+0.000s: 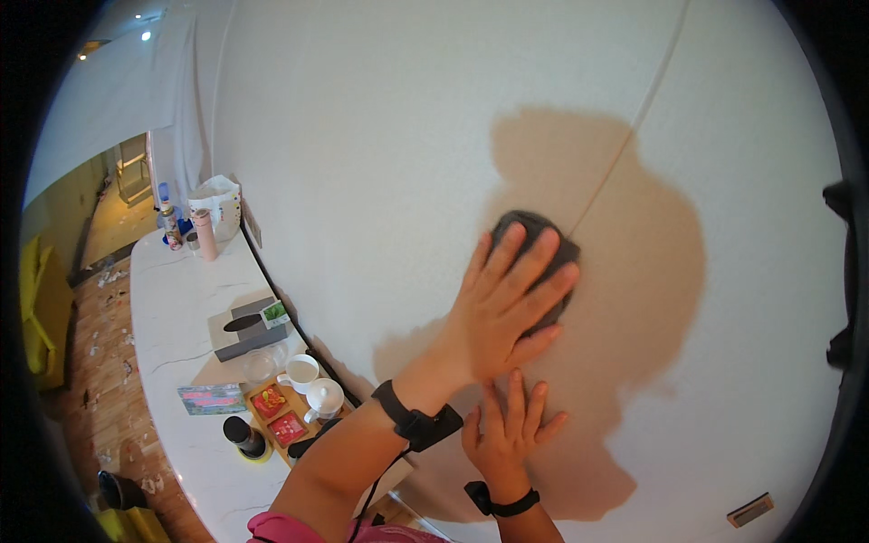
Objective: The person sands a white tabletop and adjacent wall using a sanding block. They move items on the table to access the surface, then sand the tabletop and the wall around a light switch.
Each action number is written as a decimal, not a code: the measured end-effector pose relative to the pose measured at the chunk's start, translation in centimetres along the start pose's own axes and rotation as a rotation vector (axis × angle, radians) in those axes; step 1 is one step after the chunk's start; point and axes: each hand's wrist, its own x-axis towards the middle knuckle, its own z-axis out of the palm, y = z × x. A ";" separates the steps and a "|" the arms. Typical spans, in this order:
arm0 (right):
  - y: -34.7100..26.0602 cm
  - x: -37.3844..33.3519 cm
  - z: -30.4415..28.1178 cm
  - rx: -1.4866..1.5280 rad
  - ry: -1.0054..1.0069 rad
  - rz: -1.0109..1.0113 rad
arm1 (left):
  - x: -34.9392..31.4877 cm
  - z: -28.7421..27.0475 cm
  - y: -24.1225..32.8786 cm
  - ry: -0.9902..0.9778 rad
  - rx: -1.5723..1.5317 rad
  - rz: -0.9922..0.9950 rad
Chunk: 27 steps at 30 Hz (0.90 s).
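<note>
Pressing dark cloth [568, 250] to wall [362, 136] with spread left hand [489, 317]; holding right hand [504, 441] spread below; under way, with finished and remaining areas indistinguishable

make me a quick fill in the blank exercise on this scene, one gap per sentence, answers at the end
1. The left hand is spread over a dark cloth on the white wall, and the strap on its wrist is ____.
2. The right hand appears ____ the left hand in the picture.
3. The tissue box on the white table is ____ in colour.
4. The seat near the picture's left edge is ____.

Missing words: black; below; grey; yellow
</note>
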 end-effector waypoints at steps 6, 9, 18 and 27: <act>-0.3 0.2 0.1 -0.051 0.043 -0.035 | -1.0 -0.2 -3.3 0.224 0.099 -0.277; -0.3 0.0 0.3 -0.045 0.042 -0.028 | -4.1 0.0 -4.8 0.287 0.142 -0.425; -0.7 0.2 0.2 0.086 0.013 0.041 | -6.3 0.0 -0.3 0.018 0.093 -0.301; -0.9 1.6 0.5 0.011 0.033 0.026 | 1.3 0.0 -0.5 0.059 0.017 -0.029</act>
